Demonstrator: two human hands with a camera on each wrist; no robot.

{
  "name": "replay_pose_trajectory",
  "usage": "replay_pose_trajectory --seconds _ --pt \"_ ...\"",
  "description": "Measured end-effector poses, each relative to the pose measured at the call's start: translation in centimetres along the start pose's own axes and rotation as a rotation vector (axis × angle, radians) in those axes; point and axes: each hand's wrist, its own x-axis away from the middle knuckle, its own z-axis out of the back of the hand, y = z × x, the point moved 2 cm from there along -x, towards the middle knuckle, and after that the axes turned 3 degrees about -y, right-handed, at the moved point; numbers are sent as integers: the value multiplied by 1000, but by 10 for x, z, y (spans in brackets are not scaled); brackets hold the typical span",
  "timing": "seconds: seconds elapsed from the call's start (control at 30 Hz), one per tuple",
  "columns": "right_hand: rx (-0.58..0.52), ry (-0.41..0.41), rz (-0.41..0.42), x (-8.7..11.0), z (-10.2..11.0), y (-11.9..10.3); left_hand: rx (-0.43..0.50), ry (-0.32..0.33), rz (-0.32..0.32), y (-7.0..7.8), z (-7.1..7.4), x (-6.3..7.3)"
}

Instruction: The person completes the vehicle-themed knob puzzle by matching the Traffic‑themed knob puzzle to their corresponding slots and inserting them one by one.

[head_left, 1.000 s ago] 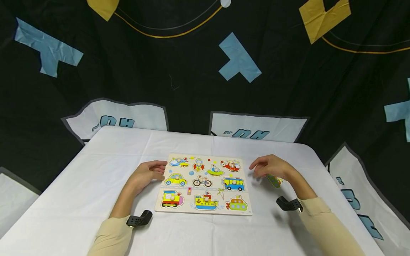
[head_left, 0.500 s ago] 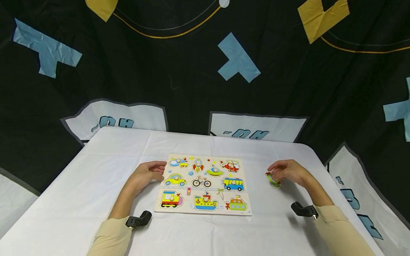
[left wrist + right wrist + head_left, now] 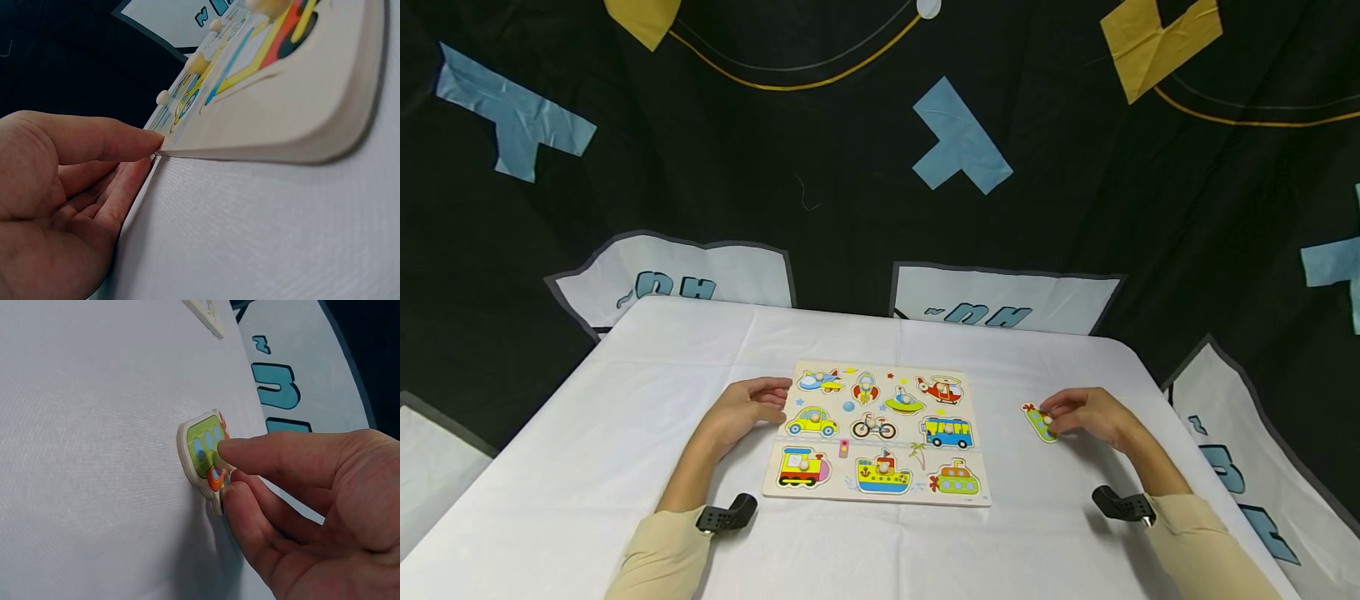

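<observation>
A wooden puzzle board with vehicle pieces lies mid-table in the head view. Its lower right spot shows a submarine picture. My left hand stays at the board's left edge, thumb tip and fingers touching that edge with the fingers fairly straight; the thumb shows at the edge in the left wrist view. To the right of the board is a loose green submarine puzzle piece, low over the cloth. My right hand pinches it at its knob between thumb and fingertips, which partly cover it.
White cloth covers the table. Pieces on the board have small wooden knobs that stick up. Behind the table hangs a black curtain with blue and yellow shapes.
My right hand has moved right from beside the board to the submarine piece and now pinches it. The left hand and board have kept their place.
</observation>
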Motion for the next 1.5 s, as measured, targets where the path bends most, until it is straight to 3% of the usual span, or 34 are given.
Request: replay_pose_trajectory --seconds 0.37,1.07,1.5 --pt "-4 2 24 0 -5 3 -5 0 11 1 0 0" --pt "32 43 -23 -4 -10 2 10 -18 -34 2 1 1" --pt "41 67 -33 -5 -11 1 12 -16 -22 1 1 1"
